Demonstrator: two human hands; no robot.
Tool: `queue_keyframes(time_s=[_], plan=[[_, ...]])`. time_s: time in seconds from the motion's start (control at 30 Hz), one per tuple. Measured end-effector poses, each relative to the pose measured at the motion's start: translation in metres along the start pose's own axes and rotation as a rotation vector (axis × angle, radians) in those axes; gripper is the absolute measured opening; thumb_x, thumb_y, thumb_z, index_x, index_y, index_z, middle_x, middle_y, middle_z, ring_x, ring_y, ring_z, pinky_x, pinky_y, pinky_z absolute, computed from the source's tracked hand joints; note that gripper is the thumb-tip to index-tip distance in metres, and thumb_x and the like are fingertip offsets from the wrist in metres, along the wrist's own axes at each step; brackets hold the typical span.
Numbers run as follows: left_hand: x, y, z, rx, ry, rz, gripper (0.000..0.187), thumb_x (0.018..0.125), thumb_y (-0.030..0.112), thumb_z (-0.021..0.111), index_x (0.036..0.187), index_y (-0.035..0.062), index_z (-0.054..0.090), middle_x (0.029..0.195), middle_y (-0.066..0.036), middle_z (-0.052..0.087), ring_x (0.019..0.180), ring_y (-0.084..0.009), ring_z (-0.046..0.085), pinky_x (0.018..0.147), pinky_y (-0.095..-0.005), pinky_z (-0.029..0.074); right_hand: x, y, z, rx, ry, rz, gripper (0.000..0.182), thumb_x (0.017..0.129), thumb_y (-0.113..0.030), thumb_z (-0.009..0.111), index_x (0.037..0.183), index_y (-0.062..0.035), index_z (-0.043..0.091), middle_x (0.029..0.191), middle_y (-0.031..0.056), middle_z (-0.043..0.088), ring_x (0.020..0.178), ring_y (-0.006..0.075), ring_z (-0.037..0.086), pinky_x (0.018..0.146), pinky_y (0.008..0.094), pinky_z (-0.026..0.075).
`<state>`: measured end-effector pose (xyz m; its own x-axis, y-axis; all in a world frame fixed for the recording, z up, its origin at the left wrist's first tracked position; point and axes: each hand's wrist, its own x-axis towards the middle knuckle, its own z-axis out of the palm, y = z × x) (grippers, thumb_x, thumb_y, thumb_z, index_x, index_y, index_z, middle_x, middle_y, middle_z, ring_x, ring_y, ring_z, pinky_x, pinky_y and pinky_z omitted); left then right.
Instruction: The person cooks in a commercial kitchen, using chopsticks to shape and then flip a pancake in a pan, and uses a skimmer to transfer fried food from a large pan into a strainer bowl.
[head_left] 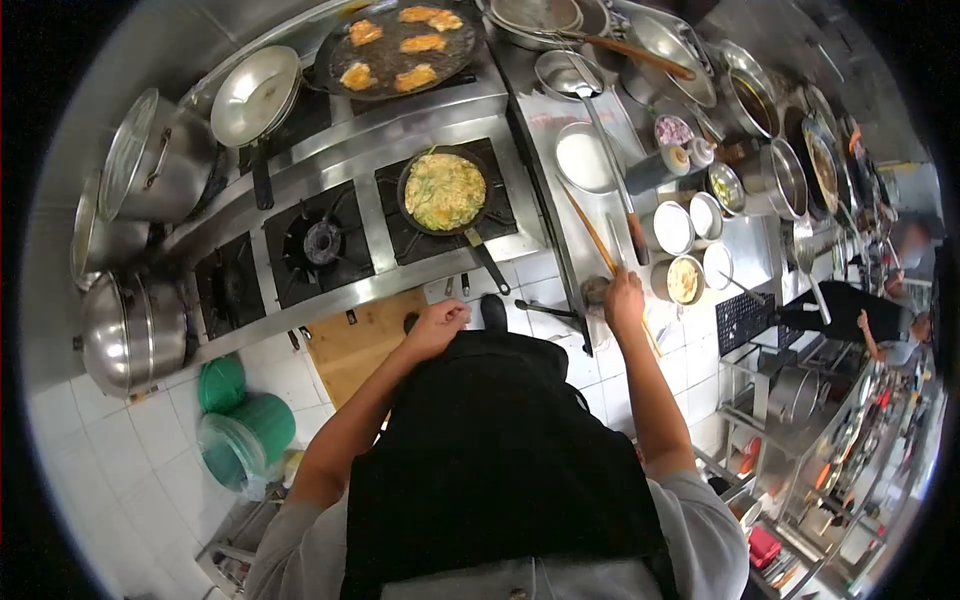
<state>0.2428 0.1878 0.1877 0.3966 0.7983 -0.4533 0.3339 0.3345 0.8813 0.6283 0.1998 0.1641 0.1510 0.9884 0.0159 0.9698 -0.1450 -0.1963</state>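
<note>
My left hand (440,328) is in front of the stove edge with its fingers curled, and nothing shows in it. Beyond it, a frying pan (478,250) sits on a burner, its handle pointing toward me. A flat, round, yellow-green omelette (445,191) fills most of the pan. Over the counter edge on the right, my right hand (625,298) is closed around a long, thin wooden stick (590,228), whose ends stick out on both sides. Beside that hand stands a container of pale yellow food (684,281).
Pieces of food fry in a large black pan (388,85) at the back. Large pots (135,330) crowd the left. The counter (550,135) holds bowls, bottles (665,165) and a long ladle (608,140). A green bin (262,430) stands on the floor. A co-worker (870,320) is far right.
</note>
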Motion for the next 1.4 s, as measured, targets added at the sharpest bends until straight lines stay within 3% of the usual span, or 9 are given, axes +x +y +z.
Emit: queue_keyframes(time_s=[0.2, 0.37, 0.53, 0.67, 0.8, 0.87, 0.97, 1.17, 1.4], plan=[[0.032, 0.039, 0.035, -0.245, -0.184, 0.001, 0.033, 0.099, 0.026, 0.047, 0.117, 0.0014, 0.057, 0.103, -0.009, 0.064, 0.094, -0.0155, 0.062, 0.072, -0.0283, 0.052, -0.022, -0.043, -0.064, 0.323, 0.064, -0.208, 0.024, 0.089, -0.005, 0.049, 0.111, 0.0004, 0.055, 0.083, 0.0207, 0.062, 0.077, 0.0382, 0.061, 0.068, 0.0440, 0.049], [0.066, 0.075, 0.054, -0.774, -0.178, 0.047, 0.038, 0.099, 0.031, 0.045, 0.125, 0.0043, 0.052, 0.115, -0.010, 0.059, 0.102, -0.0179, 0.060, 0.077, -0.0301, 0.052, -0.004, -0.143, -0.084, 0.729, -0.246, -0.244, 0.018, 0.089, -0.005, 0.051, 0.105, 0.0015, 0.058, 0.086, 0.0216, 0.064, 0.078, 0.0350, 0.065, 0.068, 0.0389, 0.051], [0.074, 0.056, 0.021, -1.023, 0.099, 0.059, 0.036, 0.098, 0.033, 0.048, 0.117, 0.0031, 0.055, 0.106, -0.011, 0.063, 0.098, -0.0216, 0.062, 0.080, -0.0318, 0.053, 0.041, -0.180, -0.050, 0.843, -0.479, -0.281, 0.021, 0.089, -0.006, 0.050, 0.107, 0.0010, 0.058, 0.087, 0.0241, 0.065, 0.080, 0.0354, 0.066, 0.067, 0.0387, 0.052], [0.054, 0.024, -0.024, -1.188, 0.505, 0.118, 0.040, 0.096, 0.036, 0.049, 0.112, -0.0007, 0.053, 0.098, -0.017, 0.063, 0.097, -0.0290, 0.064, 0.084, -0.0410, 0.053, 0.104, -0.180, -0.008, 0.317, -0.066, -0.522, 0.023, 0.087, -0.009, 0.049, 0.106, 0.0004, 0.055, 0.075, 0.0245, 0.062, 0.065, 0.0412, 0.061, 0.059, 0.0490, 0.051], [0.019, -0.018, -0.058, -1.108, 0.718, 0.061, 0.039, 0.097, 0.035, 0.047, 0.109, -0.0019, 0.051, 0.096, -0.020, 0.062, 0.091, -0.0304, 0.064, 0.081, -0.0448, 0.054, 0.155, -0.191, -0.001, 0.226, -0.037, -0.558, 0.022, 0.086, -0.011, 0.048, 0.102, 0.0001, 0.058, 0.085, 0.0265, 0.062, 0.073, 0.0417, 0.063, 0.064, 0.0487, 0.052], [-0.002, -0.034, -0.064, -1.222, 0.794, 0.128, 0.033, 0.098, 0.033, 0.045, 0.107, 0.0010, 0.049, 0.081, -0.011, 0.060, 0.072, -0.0242, 0.064, 0.069, -0.0407, 0.057, 0.173, -0.187, -0.003, -0.091, -0.290, -0.481, 0.022, 0.086, -0.012, 0.048, 0.097, -0.0004, 0.062, 0.088, 0.0249, 0.064, 0.080, 0.0402, 0.064, 0.070, 0.0478, 0.053], [-0.030, -0.035, -0.072, -1.171, 0.929, 0.051, 0.033, 0.098, 0.034, 0.045, 0.107, 0.0021, 0.050, 0.069, -0.005, 0.053, 0.060, -0.0190, 0.058, 0.066, -0.0383, 0.057, 0.190, -0.170, -0.021, -0.143, -0.240, -0.370, 0.022, 0.085, -0.013, 0.046, 0.094, -0.0016, 0.062, 0.081, 0.0221, 0.064, 0.075, 0.0399, 0.064, 0.067, 0.0505, 0.051], [-0.045, -0.061, -0.093, -0.689, 0.890, 0.000, 0.035, 0.098, 0.037, 0.045, 0.107, 0.0056, 0.057, 0.062, 0.002, 0.043, 0.048, -0.0081, 0.041, 0.044, -0.0264, 0.042, 0.181, -0.177, -0.056, -0.109, -0.200, -0.419, 0.022, 0.084, -0.012, 0.047, 0.094, -0.0025, 0.063, 0.088, 0.0232, 0.066, 0.081, 0.0384, 0.065, 0.072, 0.0461, 0.054], [-0.022, -0.045, -0.088, -0.493, 0.819, -0.096, 0.030, 0.097, 0.035, 0.049, 0.104, 0.0087, 0.062, 0.057, 0.004, 0.037, 0.043, -0.0064, 0.035, 0.039, -0.0244, 0.031, 0.173, -0.178, -0.042, -0.091, -0.247, -0.443, 0.022, 0.084, -0.013, 0.047, 0.094, -0.0034, 0.064, 0.089, 0.0239, 0.064, 0.083, 0.0408, 0.064, 0.073, 0.0472, 0.053]])
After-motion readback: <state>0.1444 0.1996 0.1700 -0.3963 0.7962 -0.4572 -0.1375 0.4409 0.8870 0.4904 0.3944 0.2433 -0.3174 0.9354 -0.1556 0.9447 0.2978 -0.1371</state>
